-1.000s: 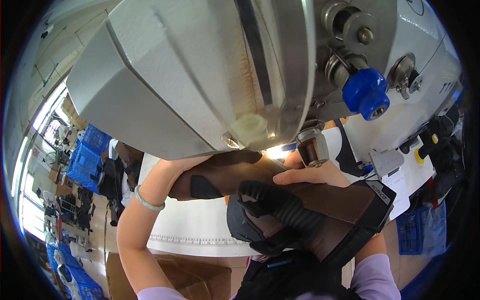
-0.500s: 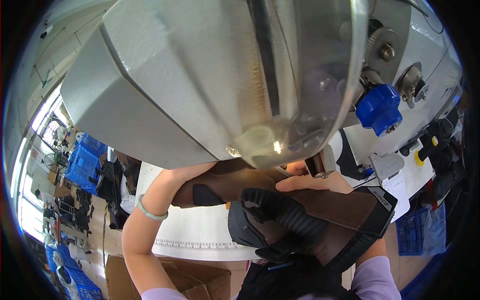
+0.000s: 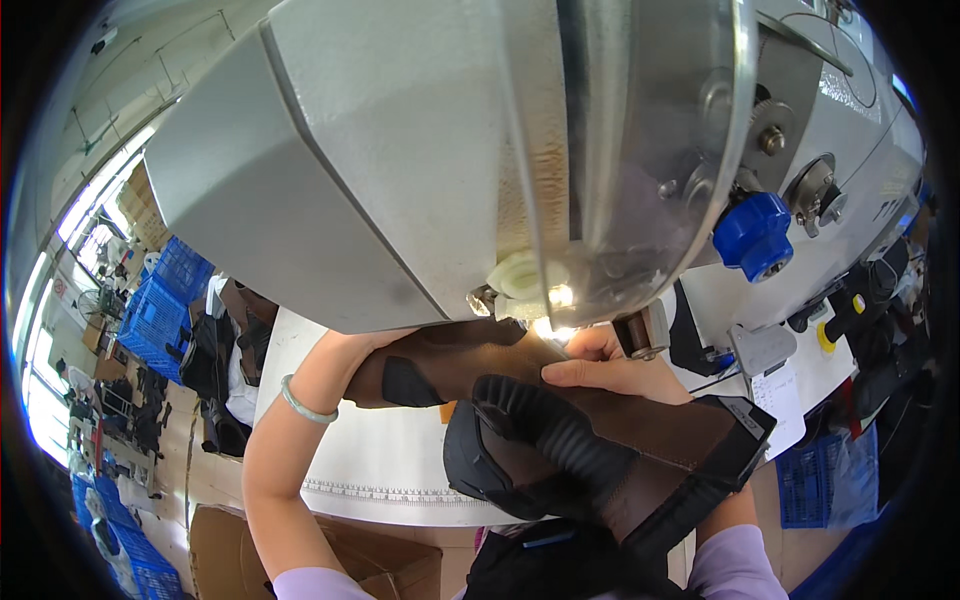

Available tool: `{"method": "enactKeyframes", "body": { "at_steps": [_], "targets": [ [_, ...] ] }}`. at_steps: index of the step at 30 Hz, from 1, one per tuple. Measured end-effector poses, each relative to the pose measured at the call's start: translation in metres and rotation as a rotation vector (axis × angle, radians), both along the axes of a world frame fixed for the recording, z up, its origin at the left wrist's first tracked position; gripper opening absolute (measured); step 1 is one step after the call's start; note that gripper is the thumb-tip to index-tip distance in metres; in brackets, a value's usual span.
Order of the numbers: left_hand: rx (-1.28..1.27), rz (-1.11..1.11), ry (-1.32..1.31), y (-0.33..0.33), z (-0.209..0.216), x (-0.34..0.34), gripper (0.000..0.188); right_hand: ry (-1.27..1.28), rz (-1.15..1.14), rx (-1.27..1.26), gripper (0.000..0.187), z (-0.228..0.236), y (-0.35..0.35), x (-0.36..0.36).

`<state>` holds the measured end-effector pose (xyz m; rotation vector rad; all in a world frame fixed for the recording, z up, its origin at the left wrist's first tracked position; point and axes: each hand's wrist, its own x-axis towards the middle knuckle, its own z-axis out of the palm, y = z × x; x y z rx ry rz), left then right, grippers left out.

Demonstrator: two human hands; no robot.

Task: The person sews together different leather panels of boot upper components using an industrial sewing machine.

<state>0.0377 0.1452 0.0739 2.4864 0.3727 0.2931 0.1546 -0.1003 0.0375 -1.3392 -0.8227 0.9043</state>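
A brown leather boot upper [image 3: 650, 410] with black ribbed and smooth patches lies across the front of a grey sewing machine [image 3: 380, 120]. My right hand [image 3: 622, 374] pinches its edge beside the lit needle area, thumb on top and fingers curled behind. My left hand [image 3: 372, 341] reaches in at the upper's left end; the machine head hides its fingers, so its grip does not show. The black lower part of the upper hangs over the table's near edge toward my lap. A clear guard [image 3: 690, 240] covers the machine's needle side.
The white table [image 3: 370, 455] has a ruler strip along its near edge. A blue knob [image 3: 753, 237] juts from the machine. Beneath stands an open cardboard box [image 3: 225, 555]. Blue crates [image 3: 160, 320] are at left, another crate [image 3: 808, 485] at right. Dark pieces lie on the table's right side.
My view has shifted slightly, so the machine sits further right. The upper's right end sits a little lower; my right hand still pinches near the needle area.
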Motion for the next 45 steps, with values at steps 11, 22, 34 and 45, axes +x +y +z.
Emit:
{"method": "enactKeyframes", "body": {
  "at_steps": [11, 22, 34, 45],
  "targets": [
    [0.238, 0.043, 0.052, -0.028, 0.018, 0.001, 0.039, -0.054, 0.037, -0.056, 0.021, 0.007, -0.012, 0.013],
    [0.339, -0.134, -0.178, -0.028, 0.016, -0.004, 0.029, -0.099, 0.01, -0.033, 0.019, -0.003, -0.012, 0.018],
    [0.338, -0.19, -0.684, -0.145, 0.011, -0.08, 0.025, -0.073, -0.112, 0.061, 0.022, -0.019, -0.004, -0.007],
    [0.637, -0.314, -0.155, -0.186, 0.034, -0.074, 0.059, -0.045, -0.227, 0.186, 0.024, -0.03, -0.001, -0.02]
  ]
}}
